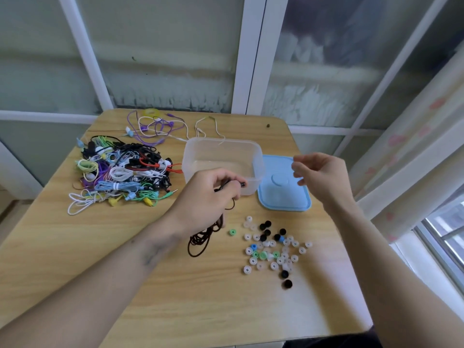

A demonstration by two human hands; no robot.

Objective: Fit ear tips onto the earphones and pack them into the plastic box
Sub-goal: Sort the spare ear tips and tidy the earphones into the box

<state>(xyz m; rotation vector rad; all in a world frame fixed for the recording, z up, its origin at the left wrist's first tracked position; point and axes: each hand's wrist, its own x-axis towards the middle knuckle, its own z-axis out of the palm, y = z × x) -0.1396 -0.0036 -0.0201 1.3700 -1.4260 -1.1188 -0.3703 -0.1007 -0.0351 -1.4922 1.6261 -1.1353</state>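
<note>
Lying at the far left of the wooden desk (75,247) is a tangled heap of earphones (120,177) in many colours: black, white, red, green, purple, pale blue. Behind it, toward the window, a few loose purple and white earphones (155,129) are spread out, with a yellow ring (151,112) at the desk's far edge.

Near the middle, the left hand (208,197) is curled round a dark brown earphone (204,237); its fingers (232,180) pinch the small black end of it just in front of the box, while the rest of the cord hangs down in loops onto the desk below the wrist.

Behind that hand stands the clear plastic box (223,156), open at the top, with nothing to be made out inside. Touching its right side lies the pale blue lid (281,194), flat on the desk.

In front of the lid, ear tips (272,247) are scattered in a loose patch: mostly clear or white, some black, a few green and blue. One green ear tip (232,232) sits apart, just beside the brown cord.

Farthest right, the right hand (324,177) hovers above the lid, fingers (300,167) loosely bent and spread, holding nothing that can be seen.
</note>
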